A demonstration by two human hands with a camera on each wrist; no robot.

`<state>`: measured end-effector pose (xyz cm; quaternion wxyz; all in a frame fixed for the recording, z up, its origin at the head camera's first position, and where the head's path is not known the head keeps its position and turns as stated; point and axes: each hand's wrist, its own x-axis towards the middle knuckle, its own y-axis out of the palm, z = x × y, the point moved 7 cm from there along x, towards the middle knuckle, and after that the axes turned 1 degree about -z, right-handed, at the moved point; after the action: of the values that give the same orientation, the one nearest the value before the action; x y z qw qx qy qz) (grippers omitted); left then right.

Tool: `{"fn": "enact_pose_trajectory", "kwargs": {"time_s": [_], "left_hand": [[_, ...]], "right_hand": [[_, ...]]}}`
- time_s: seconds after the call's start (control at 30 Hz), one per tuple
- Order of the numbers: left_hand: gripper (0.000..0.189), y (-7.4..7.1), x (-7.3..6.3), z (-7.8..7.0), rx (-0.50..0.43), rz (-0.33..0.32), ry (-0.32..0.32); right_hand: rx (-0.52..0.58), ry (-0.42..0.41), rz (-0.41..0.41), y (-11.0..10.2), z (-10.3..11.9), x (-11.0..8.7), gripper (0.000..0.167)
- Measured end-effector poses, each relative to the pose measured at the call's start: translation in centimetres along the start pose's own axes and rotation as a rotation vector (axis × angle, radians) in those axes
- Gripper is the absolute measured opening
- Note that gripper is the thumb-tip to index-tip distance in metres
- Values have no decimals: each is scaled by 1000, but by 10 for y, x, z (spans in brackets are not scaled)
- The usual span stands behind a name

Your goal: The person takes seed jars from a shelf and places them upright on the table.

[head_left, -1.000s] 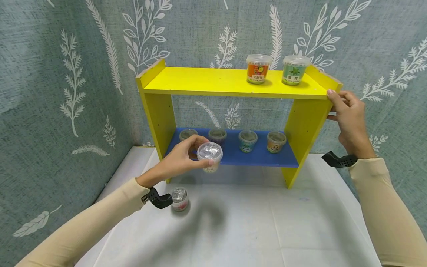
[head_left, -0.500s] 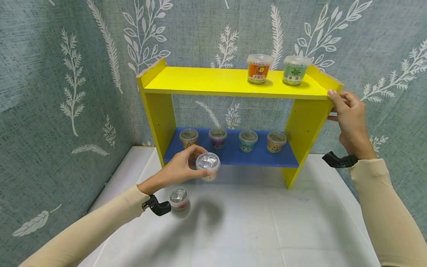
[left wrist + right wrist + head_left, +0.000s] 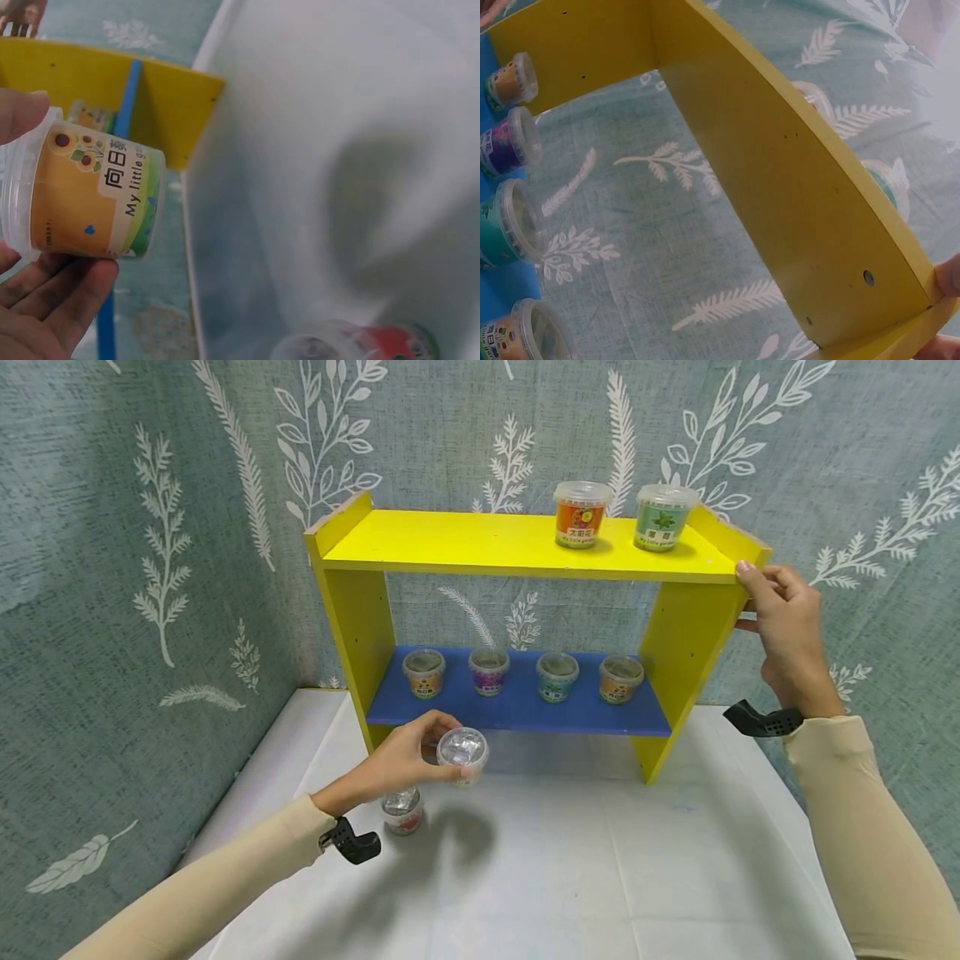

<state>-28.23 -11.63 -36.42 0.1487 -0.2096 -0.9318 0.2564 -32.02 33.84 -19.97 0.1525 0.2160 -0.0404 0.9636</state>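
My left hand (image 3: 405, 758) grips a small lidded plastic cup (image 3: 462, 758) between thumb and fingers, in front of and below the blue shelf board. In the left wrist view this cup (image 3: 94, 193) lies sideways, its orange label printed with sunflowers. Beneath that hand, a second lidded cup (image 3: 402, 820) with a red label stands on the white table, partly covered by the hand in the head view. My right hand (image 3: 787, 631) holds the upper right corner of the yellow shelf unit (image 3: 450, 539), thumb on the front edge.
On the blue lower board (image 3: 517, 714) several lidded cups stand in a row, including a purple-labelled cup (image 3: 489, 677) and a teal cup (image 3: 557, 681). An orange-red cup (image 3: 579, 518) and a green cup (image 3: 662, 522) stand on the top board's right half. Patterned cloth (image 3: 225, 527) hangs behind.
My left hand has come down and slightly left with the cup, away from the blue board, uncovering the leftmost cups there. My right hand keeps its hold on the shelf corner.
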Motion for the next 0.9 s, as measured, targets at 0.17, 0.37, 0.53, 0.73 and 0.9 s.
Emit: {"fn": "enact_pose_trajectory", "kwargs": {"time_s": [0.17, 0.37, 0.53, 0.73, 0.9], "left_hand": [[64, 6, -4, 11, 24, 3, -29], [63, 14, -7, 25, 44, 19, -43], [63, 21, -10, 34, 46, 24, -47], [63, 28, -13, 42, 53, 40, -72], [61, 31, -14, 47, 97, 57, -72]], "right_hand": [[-15, -4, -5, 0, 1, 0, 37], [-13, 3, -2, 0, 0, -1, 37], [-27, 2, -3, -1, 1, 0, 37], [-23, 2, -4, -1, 1, 0, 38], [-24, 2, -3, 0, 0, 0, 37]]}}
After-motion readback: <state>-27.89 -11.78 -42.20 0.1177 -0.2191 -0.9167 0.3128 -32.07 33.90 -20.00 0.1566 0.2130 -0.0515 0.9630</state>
